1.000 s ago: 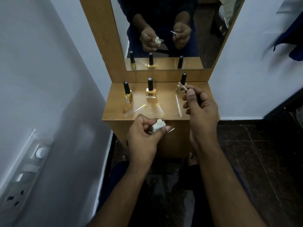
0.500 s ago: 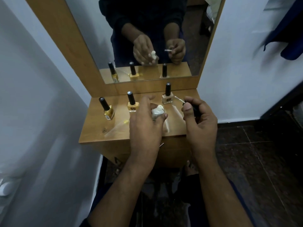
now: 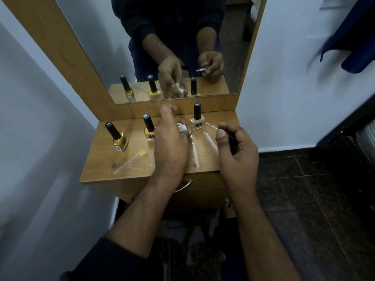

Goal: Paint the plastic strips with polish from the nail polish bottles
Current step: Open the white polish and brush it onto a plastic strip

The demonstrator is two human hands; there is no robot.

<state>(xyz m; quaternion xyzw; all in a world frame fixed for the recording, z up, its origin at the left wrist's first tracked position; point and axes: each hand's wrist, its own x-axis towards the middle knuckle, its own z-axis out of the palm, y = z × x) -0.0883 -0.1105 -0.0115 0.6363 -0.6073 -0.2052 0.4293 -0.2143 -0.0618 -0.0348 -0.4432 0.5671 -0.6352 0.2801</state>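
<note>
Strips: clear plastic strips lie flat on the shelf (image 3: 101, 151). One (image 3: 129, 161) at about 8 o'clock from the shelf's middle carries a yellow dab at its far end; two more (image 3: 195, 153) lie at about 4 o'clock, between the hands, looking pale or whitish, though blur hides how much of them is coated.
Open bottle: a small white bottle (image 3: 181, 127), cap off, sits under the left hand's fingertips, just beside the strips at 12 o'clock from them.
Brush: the black cap with its white-tipped brush (image 3: 211, 126) points toward 10 o'clock, over the far end of the right-hand strip.
Left hand: the left hand (image 3: 170, 145) reaches palm down over the shelf, fingers curled on the white bottle and apparently setting or steadying it there.
Right hand: the right hand (image 3: 235, 151) pinches the brush cap between thumb and curled fingers.
Other bottles: three capped ones stand along the back: gold (image 3: 118, 139) at 9 o'clock, yellow (image 3: 149, 128) behind the left hand, beige (image 3: 196, 119) at 1 o'clock.
Surroundings: a mirror (image 3: 182, 47) rises behind the shelf, white walls on both sides.
Progress: likely midway; one strip shows yellow, white is in hand, and the remaining colours look unused, their caps on.
</note>
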